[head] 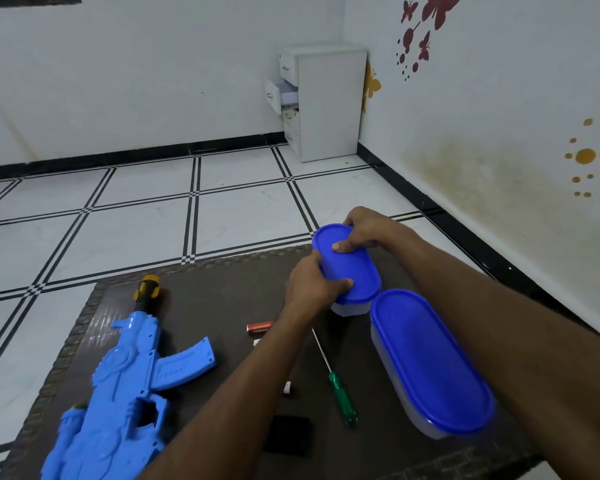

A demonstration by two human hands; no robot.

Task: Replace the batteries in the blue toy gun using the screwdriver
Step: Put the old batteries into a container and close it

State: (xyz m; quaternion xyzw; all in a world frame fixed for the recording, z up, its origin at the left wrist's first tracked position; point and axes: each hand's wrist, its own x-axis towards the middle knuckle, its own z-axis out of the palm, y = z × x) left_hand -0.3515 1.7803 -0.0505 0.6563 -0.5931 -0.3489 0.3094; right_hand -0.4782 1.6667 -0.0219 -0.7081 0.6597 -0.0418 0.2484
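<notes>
A: What's the biggest thing on the desk (222, 292)?

B: The blue toy gun (118, 386), lying well to the left of both hands, untouched. Its black cover plate (288, 435) seems to be off, lying near the left forearm.

A: And the hands?

B: Both are on the far container (347, 268). The left hand (312, 285) has its grip curled round the near end of the blue lid; the right hand (364, 230) pinches the far end, thumb on top. A second container (430, 362) sits just right of them, lidded.

A: So which step?

B: Likely opening that box, perhaps for fresh cells. Next, peel the lid upward evenly.

A: Smaller things?

B: The screwdriver (340, 393) lies below the hands, near the left forearm; a battery (260, 328) is just left of that wrist.
</notes>
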